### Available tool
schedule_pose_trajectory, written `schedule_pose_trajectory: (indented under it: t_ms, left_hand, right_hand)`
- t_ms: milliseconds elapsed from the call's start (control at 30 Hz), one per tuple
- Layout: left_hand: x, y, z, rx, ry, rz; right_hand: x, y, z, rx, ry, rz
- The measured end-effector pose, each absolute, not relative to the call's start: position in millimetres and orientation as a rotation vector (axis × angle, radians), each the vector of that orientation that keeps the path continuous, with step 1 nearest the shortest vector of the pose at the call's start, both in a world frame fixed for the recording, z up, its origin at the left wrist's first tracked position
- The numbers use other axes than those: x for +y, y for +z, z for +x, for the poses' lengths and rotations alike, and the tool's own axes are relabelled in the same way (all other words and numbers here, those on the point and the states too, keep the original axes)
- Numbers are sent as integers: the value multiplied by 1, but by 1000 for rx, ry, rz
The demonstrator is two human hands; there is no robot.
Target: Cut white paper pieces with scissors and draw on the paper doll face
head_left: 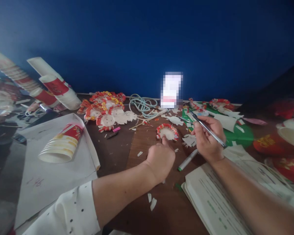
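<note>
Left hand (161, 160), index finger on red-rimmed paper disc (171, 133) on table (176, 205), apparently to steady it; other fingers curled, any grip unclear; right hand (209, 142), fingers closed round silver pen (210, 130), likely for control

Tabletop (126, 151) left of red-rimmed paper disc (170, 133) offered passage, bar few scraps. Pale-blue cord (143, 104) blocked behind-left; green-ended marker (188, 160), printed paper stack (208, 192) obstructed near-right.
</note>
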State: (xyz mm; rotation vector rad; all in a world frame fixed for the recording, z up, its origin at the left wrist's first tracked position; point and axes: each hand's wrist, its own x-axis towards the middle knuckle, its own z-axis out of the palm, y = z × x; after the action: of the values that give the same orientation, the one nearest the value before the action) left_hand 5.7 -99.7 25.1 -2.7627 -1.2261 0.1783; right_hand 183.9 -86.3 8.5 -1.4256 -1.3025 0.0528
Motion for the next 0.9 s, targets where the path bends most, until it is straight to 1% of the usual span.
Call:
schedule_pose_trajectory:
  t_ms: [667,900]
  left_hand:
    - [-99,21,6,-1225,121,-2755]
    - [-100,27,6,-1257,154,-2789]
  right_hand:
    - [-85,7,184,-1319,126,-1380]
    - [-85,3,182,-1348,182,-1396]
